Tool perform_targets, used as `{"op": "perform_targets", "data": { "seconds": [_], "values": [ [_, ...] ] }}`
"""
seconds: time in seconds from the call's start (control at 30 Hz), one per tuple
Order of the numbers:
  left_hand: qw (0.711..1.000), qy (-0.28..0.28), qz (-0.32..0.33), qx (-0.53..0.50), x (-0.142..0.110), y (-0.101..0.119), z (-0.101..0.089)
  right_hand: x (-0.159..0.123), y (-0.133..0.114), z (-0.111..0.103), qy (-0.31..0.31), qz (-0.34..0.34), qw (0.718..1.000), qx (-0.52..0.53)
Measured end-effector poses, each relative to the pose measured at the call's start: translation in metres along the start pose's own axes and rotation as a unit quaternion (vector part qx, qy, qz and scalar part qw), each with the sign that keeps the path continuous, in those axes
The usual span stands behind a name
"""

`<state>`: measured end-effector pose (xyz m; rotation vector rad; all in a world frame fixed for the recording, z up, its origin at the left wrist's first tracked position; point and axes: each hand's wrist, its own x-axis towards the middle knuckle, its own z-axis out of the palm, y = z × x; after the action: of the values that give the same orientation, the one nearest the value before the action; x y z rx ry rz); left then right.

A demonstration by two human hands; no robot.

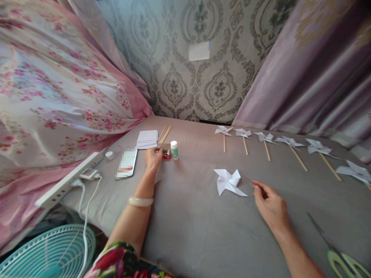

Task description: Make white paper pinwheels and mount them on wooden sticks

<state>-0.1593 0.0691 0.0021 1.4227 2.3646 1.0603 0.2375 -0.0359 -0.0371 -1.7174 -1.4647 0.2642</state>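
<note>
My left hand (153, 157) reaches to a small red box (166, 154) with brass-coloured bits inside. Its fingers are bent together at the box's left edge, and whatever lies between them is hidden. A green-and-white bottle with a white cap (174, 150) stands just right of the box. A folded white paper pinwheel without a stick (228, 182) lies on the grey sheet. To its right, a little apart from it, is my right hand (269, 202). The thumb and forefinger there come together in a pinch, too small to show anything held.
Several pinwheels on sticks (263, 138) line the far right side. Stacked white paper (147, 139), wooden sticks (165, 134) and a phone (126, 164) lie left. Scissors (330, 247) rest at front right. A power strip (69, 179) and a fan (49, 251) edge the left.
</note>
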Motion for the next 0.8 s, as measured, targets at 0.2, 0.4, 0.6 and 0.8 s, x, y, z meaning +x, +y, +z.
{"op": "perform_targets", "data": {
  "seconds": [0.2, 0.4, 0.6, 0.8],
  "values": [
    [0.990, 0.062, 0.023, -0.126, -0.008, 0.016, -0.012, 0.000, -0.001, 0.001, 0.014, -0.003, 1.000, 0.009],
    [0.881, -0.093, 0.103, -0.453, -0.044, 0.064, -0.021, 0.003, -0.015, -0.002, 0.060, -0.037, 0.996, 0.047],
    [0.733, -0.324, 0.058, -0.595, -0.098, 0.104, -0.001, -0.006, -0.049, -0.005, 0.031, -0.090, 0.988, 0.120],
    [0.713, -0.524, 0.050, -0.462, -0.151, 0.120, 0.025, -0.018, -0.073, -0.011, 0.004, -0.168, 0.972, 0.163]
  ]
}}
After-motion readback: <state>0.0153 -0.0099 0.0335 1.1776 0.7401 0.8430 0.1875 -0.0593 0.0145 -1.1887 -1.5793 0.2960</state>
